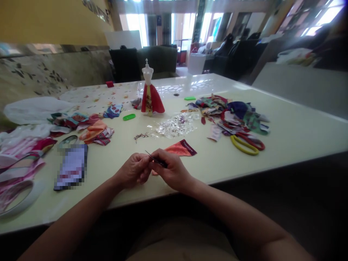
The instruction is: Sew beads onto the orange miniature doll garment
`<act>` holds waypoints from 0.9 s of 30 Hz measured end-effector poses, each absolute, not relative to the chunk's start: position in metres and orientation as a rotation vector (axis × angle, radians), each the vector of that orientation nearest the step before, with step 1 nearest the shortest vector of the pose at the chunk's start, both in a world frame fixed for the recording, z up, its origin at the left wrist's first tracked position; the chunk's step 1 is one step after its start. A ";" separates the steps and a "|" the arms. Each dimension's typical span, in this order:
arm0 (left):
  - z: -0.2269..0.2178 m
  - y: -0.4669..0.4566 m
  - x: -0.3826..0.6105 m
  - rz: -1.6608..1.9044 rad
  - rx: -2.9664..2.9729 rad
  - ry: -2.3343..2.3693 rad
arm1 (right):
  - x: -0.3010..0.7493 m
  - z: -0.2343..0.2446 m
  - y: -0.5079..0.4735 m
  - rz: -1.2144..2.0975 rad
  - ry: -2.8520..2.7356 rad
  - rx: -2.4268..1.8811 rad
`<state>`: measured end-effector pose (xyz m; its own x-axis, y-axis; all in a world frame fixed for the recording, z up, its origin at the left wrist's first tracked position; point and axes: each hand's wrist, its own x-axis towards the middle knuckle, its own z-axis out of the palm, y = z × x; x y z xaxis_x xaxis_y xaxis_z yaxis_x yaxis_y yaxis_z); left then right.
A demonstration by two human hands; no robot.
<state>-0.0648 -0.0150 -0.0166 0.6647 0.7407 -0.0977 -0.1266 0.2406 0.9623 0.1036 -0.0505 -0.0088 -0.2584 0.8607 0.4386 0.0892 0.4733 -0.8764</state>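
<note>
Close to the table's front edge, my left hand (pixel 133 169) and my right hand (pixel 172 170) meet with fingertips together. In my right hand is a dark, thin-pointed tool that looks like tweezers (pixel 157 160), its tip angled up to the left. The fingers of my left hand are closed in a pinch beside it; what they hold is too small or hidden to name. Just behind my right hand lies an orange fabric piece (pixel 181 148) with a dark red band, partly covered by the hand. Farther back, small beads (pixel 141 136) lie beside a clear plastic bag (pixel 176 125) of shiny bits.
A small dress form (pixel 148 74) wears a red and gold skirt (pixel 156 99). Scissors (pixel 246 145) with yellow and red handles lie by a fabric scrap pile (pixel 231 112). Left are more scraps (pixel 95 130), a tape roll (pixel 20 199), a phone-like blurred item (pixel 71 167) and green trays (pixel 129 117).
</note>
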 end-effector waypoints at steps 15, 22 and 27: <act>0.010 -0.014 -0.068 0.751 1.102 0.615 | 0.238 -0.035 -0.150 0.751 -1.703 -1.616; 0.018 -0.013 -0.068 0.770 1.246 0.711 | 0.336 -0.088 -0.244 0.778 -1.439 -2.271; 0.018 -0.003 -0.073 0.696 1.346 0.782 | 0.360 -0.111 -0.292 0.813 -1.255 -2.433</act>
